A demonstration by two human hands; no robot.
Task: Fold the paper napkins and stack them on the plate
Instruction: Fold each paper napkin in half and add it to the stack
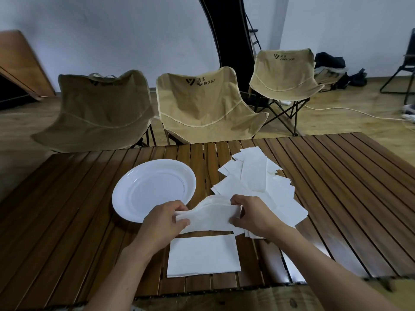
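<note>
A white plate sits empty on the slatted wooden table, left of centre. A white paper napkin hangs curved just above the table, pinched at its left end by my left hand and at its right end by my right hand. Below my hands a folded white napkin lies flat near the table's front edge. A loose spread of several unfolded napkins lies to the right of the plate, partly under my right hand.
Three beige folding camp chairs stand behind the table's far edge. A white cable and power strip lie on the floor at far right. Bare tabletop extends to the right and left of the napkins and plate.
</note>
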